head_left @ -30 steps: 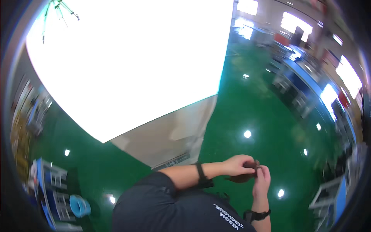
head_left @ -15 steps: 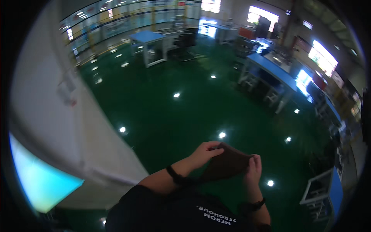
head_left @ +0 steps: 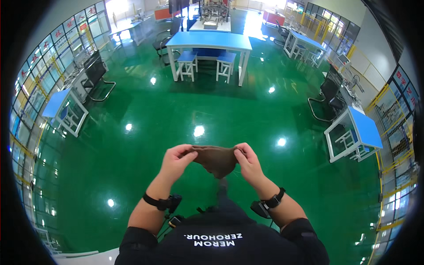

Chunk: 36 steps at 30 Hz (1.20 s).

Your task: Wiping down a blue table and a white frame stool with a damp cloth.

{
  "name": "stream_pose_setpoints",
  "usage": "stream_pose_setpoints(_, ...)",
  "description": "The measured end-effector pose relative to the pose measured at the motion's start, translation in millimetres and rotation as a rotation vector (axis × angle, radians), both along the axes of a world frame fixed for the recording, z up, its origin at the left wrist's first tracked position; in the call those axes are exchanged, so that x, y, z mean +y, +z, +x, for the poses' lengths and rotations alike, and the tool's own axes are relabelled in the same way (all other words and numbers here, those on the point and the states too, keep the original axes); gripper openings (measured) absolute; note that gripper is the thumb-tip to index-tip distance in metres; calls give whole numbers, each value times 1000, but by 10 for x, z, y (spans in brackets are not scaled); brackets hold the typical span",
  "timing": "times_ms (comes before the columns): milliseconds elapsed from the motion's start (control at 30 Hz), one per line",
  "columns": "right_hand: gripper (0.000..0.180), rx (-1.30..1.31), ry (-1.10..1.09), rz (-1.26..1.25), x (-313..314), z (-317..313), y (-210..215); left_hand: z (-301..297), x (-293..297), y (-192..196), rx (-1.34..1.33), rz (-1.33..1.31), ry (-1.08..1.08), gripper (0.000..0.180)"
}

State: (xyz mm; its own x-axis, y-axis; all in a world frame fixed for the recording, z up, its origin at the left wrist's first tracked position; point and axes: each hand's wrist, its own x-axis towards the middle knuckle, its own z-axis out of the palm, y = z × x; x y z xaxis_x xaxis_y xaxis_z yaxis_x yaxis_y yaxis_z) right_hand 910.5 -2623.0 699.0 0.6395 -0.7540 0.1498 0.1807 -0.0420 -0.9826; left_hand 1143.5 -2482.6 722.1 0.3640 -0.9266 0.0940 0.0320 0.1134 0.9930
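Note:
A brown piece of cloth [head_left: 216,160] is stretched between my two hands in front of my body, above the green floor. Its upper edge looks folded in layers, and the lower part sags to a rounded point. My left hand [head_left: 177,162] pinches the left corner between thumb and fingers. At the opposite corner my right hand [head_left: 248,162] grips it the same way. Whether the cloth is a finished article or a plain piece, I cannot tell. Black straps with small devices [head_left: 164,203] circle both wrists.
Ahead stands a blue-topped table [head_left: 210,40] with two blue stools [head_left: 187,57] under its near side. More blue-topped tables stand left [head_left: 62,104] and right [head_left: 364,127], near black chairs [head_left: 329,92]. Yellow-framed partitions [head_left: 393,128] line the sides. The green floor [head_left: 176,110] is glossy.
My view has turned right, away from the pale wall and bright screen, and now faces the blue table. Both hands still hold the cloth, now more level and centred before me.

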Motion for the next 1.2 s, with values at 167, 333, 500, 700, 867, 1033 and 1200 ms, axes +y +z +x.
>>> stream_pose_setpoints(167,10,12,74,59,-1426,650,119,701,-1264,105,-98,116,18,13)
stream_pose_setpoints(333,12,324,125,-112,-2583,1288,135,1387,-2264,-69,-66,152,43,15)
stream_pose_setpoints(500,16,548,170,-364,-3694,2052,-29,2274,-3337,-372,-312,256,-6,14)
stream_pose_setpoints(700,18,645,379,-392,-5031,3092,-400,3632,-4733,-729,-560,269,-319,17)
stream_pose_setpoints(867,19,637,410,-293,-6066,3922,-624,4605,-6000,-846,-788,325,-504,20)
stream_pose_setpoints(1033,19,651,367,-208,-7249,4646,-897,5305,-7142,-1070,-536,495,-389,15)
stream_pose_setpoints(1200,20,549,224,-259,-8981,5514,-1322,6093,-8813,-1242,-361,564,-345,12)
